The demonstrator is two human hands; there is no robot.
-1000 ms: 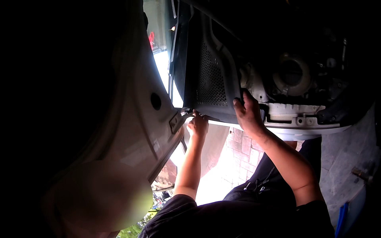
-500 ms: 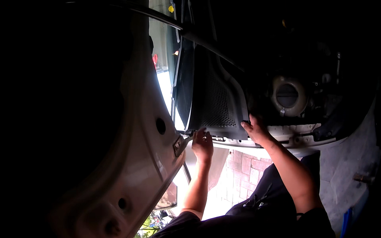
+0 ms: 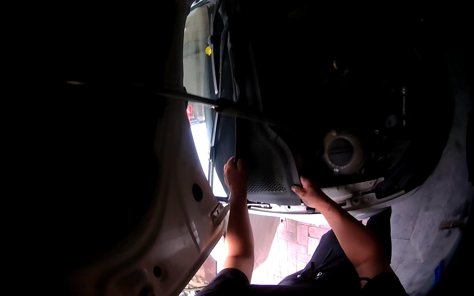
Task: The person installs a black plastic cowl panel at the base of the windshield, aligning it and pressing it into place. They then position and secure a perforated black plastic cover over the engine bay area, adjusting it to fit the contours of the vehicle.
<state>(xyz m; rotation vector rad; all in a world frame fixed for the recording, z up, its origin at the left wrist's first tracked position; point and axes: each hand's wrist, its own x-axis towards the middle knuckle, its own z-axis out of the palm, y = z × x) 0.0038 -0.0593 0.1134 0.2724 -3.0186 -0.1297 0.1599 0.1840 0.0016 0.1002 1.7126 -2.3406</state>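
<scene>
A black plastic cowl panel point(image 3: 270, 170), with a patch of small round holes, lies between the windshield and the engine bay of a car. My left hand point(image 3: 235, 175) is closed at the panel's windshield-side edge, fingers curled over it. On the engine-bay side, near the close corner, my right hand point(image 3: 311, 193) grips the panel's rim, thumb on top; its other fingers are partly hidden. Both arms reach in from the lower edge of the head view.
At left the raised pale hood point(image 3: 185, 227) stands close to my left arm. A support strut point(image 3: 200, 99) crosses above the panel. A round dark cap point(image 3: 340, 151) tops a pale reservoir in the dark engine bay. A pale fender edge point(image 3: 345, 197) runs below my right hand.
My left hand has moved from the panel's near corner, by the hood hinge, farther along its windshield-side edge. My right hand keeps its hold on the rim. The whole view has shifted.
</scene>
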